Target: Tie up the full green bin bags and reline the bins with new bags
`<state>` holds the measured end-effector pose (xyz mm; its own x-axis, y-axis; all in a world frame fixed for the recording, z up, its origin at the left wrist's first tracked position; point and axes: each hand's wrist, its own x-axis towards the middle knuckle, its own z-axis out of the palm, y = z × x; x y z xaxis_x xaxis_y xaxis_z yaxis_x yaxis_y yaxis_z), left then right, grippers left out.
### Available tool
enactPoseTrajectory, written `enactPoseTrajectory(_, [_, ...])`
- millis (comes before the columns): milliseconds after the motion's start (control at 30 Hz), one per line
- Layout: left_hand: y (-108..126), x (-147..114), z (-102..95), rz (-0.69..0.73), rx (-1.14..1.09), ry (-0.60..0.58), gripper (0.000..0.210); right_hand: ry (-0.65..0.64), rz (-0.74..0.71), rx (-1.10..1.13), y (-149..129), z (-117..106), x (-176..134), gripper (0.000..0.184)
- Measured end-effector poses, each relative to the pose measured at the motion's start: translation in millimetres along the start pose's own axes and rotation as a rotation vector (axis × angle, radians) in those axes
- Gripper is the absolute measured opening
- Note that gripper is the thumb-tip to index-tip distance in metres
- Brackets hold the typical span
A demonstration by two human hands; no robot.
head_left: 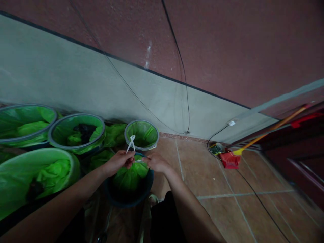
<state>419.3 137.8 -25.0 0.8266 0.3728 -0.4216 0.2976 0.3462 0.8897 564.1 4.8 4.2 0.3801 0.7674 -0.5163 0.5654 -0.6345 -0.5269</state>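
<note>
When looking for the green bag [131,177], look below and btwn L hand [120,162] and R hand [157,162], down inside the dark blue bin [141,197]. Sits w/ its bunched top nr the bin's far rim, right under the fingers, and its wide part spread back toward the near rim, w/ a dark gap there. Runs long ways from near rim to far rim, so points w/ its thin end up and away, toward the wall [157,91]. Above that, see the white tie [131,143]. Sticks up from L hand as a thin loop, tip up and a bit to the R, seen in front of the near rim of the small lined bin [158,135]. Also goes across, low and flat, from L hand to R hand, so runs side to side there. For the loop, is nearer L hand; for the flat bit, touches both. L hand: bent in, w/ thumb and finger pinched tight on the tie. R hand: also closed, w/ bent fingers on the far end of the flat bit, just over the bin's R edge. Can't make out any knot, too small + dark. Can't see the join of tie and bag either, b/c hid by fingers.
</note>
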Motion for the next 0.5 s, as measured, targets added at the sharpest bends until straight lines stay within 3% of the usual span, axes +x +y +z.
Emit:
enactPoseTrajectory(133, [-5.4,4.5,-5.2,0.057,0.06,-0.152,0.035,-0.145,-0.162,0.455,3.2,3.9,1.2,0.052])
enactPoseTrajectory(267, [-9.5,6.0,-2.3,0.206,0.201,-0.338,0.032,-0.185,-0.296,0.705,-8.1,2.6,-3.4,0.056])
enactPoseTrajectory(333, [-11.1,5.2,0.3,0.241,0.28,-0.313,0.034,-0.153,-0.338,0.897,-14.2,-1.0,-5.0,0.058])
enactPoseTrajectory(433, [-13.8,4.6,1.7,0.242,0.378,-0.241,0.039,-0.003,-0.327,1.185,-17.0,-3.5,-2.6,0.059])
enactPoseTrajectory(500, [-16.0,5.4,0.7,0.249,0.398,-0.228,0.039,0.096,-0.273,1.174,-14.2,0.6,1.8,0.049])
